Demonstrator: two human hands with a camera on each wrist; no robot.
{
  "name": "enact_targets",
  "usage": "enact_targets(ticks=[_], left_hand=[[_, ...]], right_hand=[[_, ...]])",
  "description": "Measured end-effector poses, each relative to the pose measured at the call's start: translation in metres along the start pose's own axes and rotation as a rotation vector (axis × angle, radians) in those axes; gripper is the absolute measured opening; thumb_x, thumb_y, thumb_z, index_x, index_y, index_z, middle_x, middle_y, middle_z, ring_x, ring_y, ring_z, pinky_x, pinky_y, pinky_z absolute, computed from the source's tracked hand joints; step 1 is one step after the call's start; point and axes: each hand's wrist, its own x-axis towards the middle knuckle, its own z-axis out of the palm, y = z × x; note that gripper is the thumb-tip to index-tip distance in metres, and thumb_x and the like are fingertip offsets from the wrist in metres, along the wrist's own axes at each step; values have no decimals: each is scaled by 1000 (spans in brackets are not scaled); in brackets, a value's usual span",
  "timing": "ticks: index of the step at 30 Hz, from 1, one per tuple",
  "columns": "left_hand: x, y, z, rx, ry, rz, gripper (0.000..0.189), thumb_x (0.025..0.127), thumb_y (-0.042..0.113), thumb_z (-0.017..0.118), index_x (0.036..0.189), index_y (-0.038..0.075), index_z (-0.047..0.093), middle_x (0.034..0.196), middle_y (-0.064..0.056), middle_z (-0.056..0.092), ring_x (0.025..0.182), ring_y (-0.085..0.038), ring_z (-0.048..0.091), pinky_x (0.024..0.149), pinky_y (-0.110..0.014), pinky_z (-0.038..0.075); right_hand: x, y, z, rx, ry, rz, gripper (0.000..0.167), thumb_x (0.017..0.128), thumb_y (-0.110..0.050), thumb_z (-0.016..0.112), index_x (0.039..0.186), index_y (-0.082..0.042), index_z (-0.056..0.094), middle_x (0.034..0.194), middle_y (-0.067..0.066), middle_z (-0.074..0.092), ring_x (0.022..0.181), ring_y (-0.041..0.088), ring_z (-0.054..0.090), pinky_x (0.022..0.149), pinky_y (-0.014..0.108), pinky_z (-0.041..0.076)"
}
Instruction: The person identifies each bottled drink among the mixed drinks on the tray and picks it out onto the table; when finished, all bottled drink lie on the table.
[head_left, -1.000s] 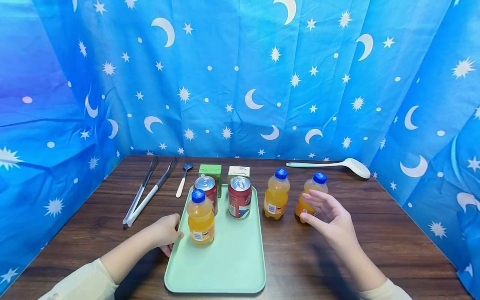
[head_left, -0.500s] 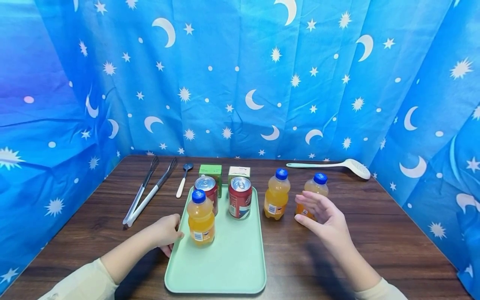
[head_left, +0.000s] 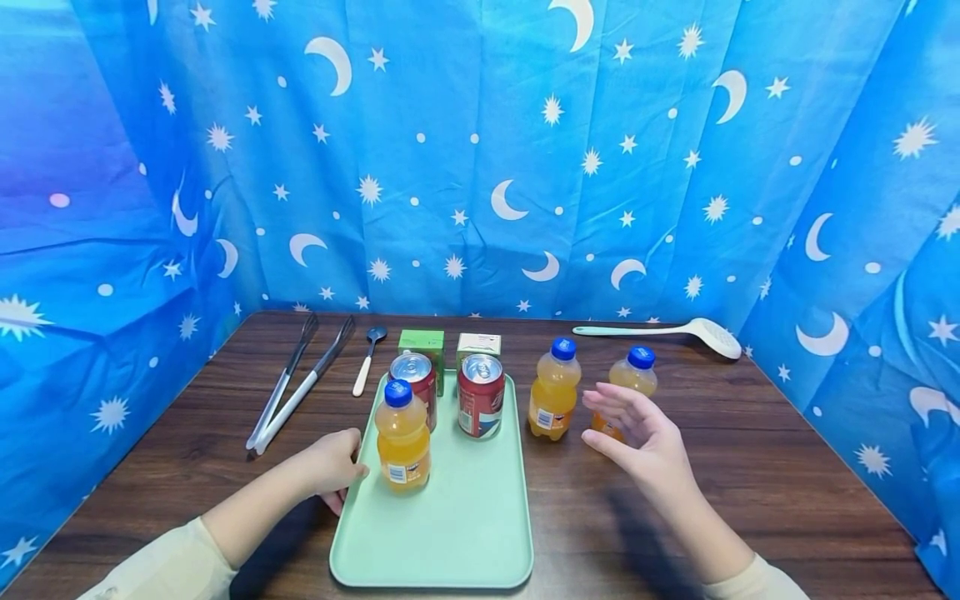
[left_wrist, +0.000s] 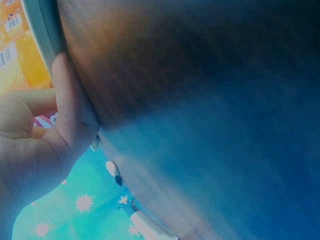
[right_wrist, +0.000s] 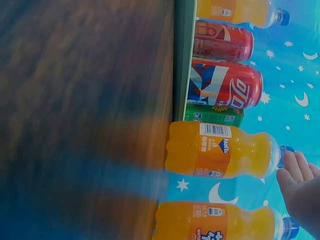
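My left hand [head_left: 333, 467] grips the left rim of a pale green tray [head_left: 442, 542], its thumb over the edge. Standing upright on the tray are an orange soda bottle [head_left: 403, 446] with a blue cap and two red soda cans, the right can [head_left: 480, 400] and the left can [head_left: 420, 375], partly hidden by the bottle. Right of the tray stand two more orange soda bottles, the nearer one [head_left: 553, 396] and the far-right bottle [head_left: 633, 372]. My right hand [head_left: 645, 442], fingers extended and holding nothing, hovers before the far-right bottle and partly covers it.
Behind the cans stand a green carton [head_left: 422, 337] and a whitish carton [head_left: 480, 342]. Metal tongs [head_left: 296, 392] and a small spoon [head_left: 363, 371] lie at the left. A slotted ladle [head_left: 712, 337] lies at the back right, near a blue star-patterned cloth [head_left: 480, 167].
My right hand has drifted left in front of the far-right bottle, towards the bottle beside it. The left hand, the tray and the drinks have stayed in place.
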Motion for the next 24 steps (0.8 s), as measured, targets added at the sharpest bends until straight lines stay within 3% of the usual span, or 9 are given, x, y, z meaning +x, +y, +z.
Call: enact_targets(ticks=[24], left_hand=[[1, 0, -1, 2, -6, -1, 12, 89, -2, 57, 89, 1, 45, 73, -14, 53, 51, -23, 60, 43, -33, 56]], right_hand=[[2, -1, 12, 23, -44, 35, 51, 82, -2, 71, 127, -1, 49, 123, 16, 58, 113, 19, 56, 97, 21, 43]])
